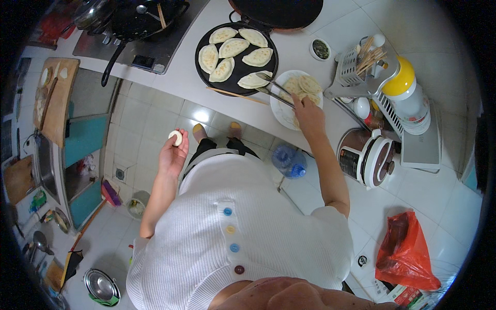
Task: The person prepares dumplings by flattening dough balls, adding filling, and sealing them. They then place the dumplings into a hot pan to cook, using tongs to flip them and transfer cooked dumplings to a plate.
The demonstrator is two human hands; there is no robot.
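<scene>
My left hand (172, 157) is held over the floor, palm up, with a small round white piece of dough (175, 138) between thumb and fingers. My right hand (309, 116) grips metal tongs (281, 95). The tongs' tips reach over the black round griddle (236, 87), at a half-moon stuffed pastry (254, 80); I cannot tell whether they pinch it. Several other half-moon pastries (234, 48) lie on the griddle, some with browned spots. Below my right hand, a white plate (279, 112) carries several flat cooked pieces (309, 84).
A wooden chopstick (236, 95) lies along the griddle's front edge. The griddle's lid (283, 13) stands raised behind. A small bowl of dark green food (320, 49), a dish rack (387, 104) and an electric cooker (364, 157) are at right. A wok (135, 25) sits on the left hob.
</scene>
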